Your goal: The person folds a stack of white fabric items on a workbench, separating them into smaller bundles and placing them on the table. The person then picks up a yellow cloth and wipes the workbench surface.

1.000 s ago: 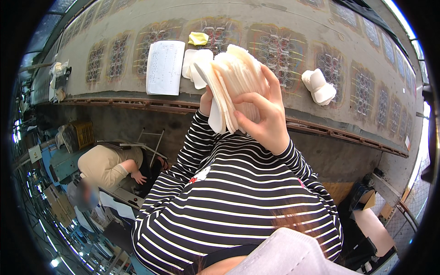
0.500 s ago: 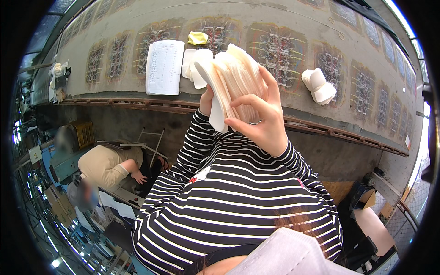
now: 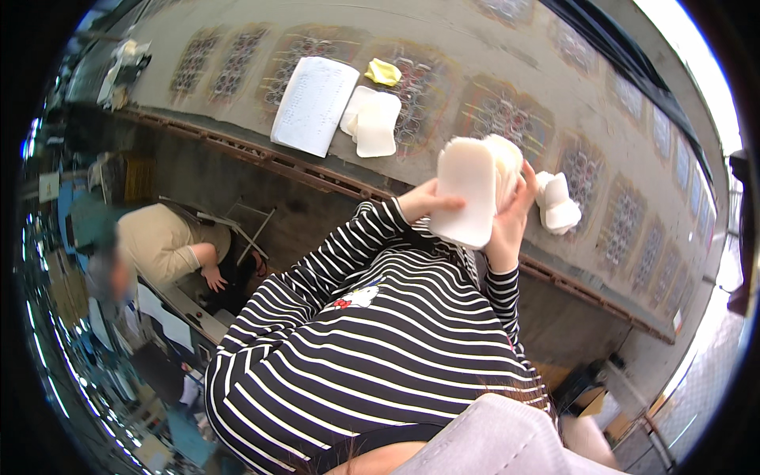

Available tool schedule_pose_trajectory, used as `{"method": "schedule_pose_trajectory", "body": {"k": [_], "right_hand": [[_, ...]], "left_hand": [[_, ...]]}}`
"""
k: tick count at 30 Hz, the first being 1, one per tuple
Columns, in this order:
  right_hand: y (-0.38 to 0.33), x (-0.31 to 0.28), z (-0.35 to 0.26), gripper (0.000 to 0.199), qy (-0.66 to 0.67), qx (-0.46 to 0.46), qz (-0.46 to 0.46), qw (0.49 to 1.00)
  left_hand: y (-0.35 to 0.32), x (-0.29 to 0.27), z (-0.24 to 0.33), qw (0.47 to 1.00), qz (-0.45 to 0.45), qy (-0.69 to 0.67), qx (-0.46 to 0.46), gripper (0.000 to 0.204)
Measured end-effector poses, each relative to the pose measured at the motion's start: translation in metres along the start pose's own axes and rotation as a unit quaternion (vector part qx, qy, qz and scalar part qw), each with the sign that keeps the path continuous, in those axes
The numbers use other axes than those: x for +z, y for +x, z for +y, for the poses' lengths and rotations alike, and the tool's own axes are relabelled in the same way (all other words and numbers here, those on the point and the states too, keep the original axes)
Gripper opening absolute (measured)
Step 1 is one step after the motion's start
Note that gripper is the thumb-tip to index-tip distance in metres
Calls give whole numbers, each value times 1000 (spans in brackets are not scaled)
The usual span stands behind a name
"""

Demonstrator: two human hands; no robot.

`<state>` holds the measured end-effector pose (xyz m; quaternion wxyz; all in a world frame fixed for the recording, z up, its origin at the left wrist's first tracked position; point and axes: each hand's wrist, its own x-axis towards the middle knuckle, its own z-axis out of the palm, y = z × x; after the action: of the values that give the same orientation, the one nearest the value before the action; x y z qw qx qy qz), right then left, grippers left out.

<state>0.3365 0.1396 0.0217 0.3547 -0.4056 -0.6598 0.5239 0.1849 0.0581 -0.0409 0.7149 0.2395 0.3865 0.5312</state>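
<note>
Both my hands hold a thick stack of off-white, flat rounded pads (image 3: 465, 190) above the table's near edge. My left hand (image 3: 426, 201) grips the near side, its thumb lying flat across the face of the front pad. Around the right side of the stack my right hand (image 3: 511, 225) is wrapped, fingertips up at the far edge. Just left of the stack, a few loose pads (image 3: 376, 123) overlap on the table beside a sheaf of written paper (image 3: 315, 107). A crumpled yellow cloth or paper (image 3: 383, 73) lies beyond them.
To the right, a bundled pile of white pads (image 3: 559, 207) sits on the long grey table (image 3: 443, 47), which carries rows of printed patterns. A rusty rail (image 3: 229, 150) edges it. At left, a seated person in beige (image 3: 162, 245) bends near a metal-framed stool (image 3: 253, 229).
My hands and the stack have shifted right, and the stack has turned so its broad front face shows instead of its layered edges. The left thumb now presses on it. The view has tilted.
</note>
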Motion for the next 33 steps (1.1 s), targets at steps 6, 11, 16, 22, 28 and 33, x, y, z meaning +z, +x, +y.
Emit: {"method": "schedule_pose_trajectory", "body": {"k": [6, 11, 16, 22, 28, 33], "right_hand": [[0, -16, 18, 82, -207, -78, 120, 968], [20, -31, 34, 82, -384, -123, 132, 905], [28, -24, 101, 75, -542, 42, 71, 836], [23, -10, 174, 79, -560, 93, -30, 822], [48, -21, 119, 85, 109, 173, 14, 979], [58, -33, 70, 82, 303, 127, 44, 944]], "left_hand": [[17, 5, -31, 994, 73, -71, -27, 50], [34, -54, -43, 976, 214, 21, 11, 29], [18, -187, -36, 849, 390, 353, -45, 38], [23, -228, -39, 612, 575, 544, 10, 73], [66, -107, -37, 946, 207, 220, 115, 99], [91, -22, -18, 995, -8, -92, -23, 78]]}}
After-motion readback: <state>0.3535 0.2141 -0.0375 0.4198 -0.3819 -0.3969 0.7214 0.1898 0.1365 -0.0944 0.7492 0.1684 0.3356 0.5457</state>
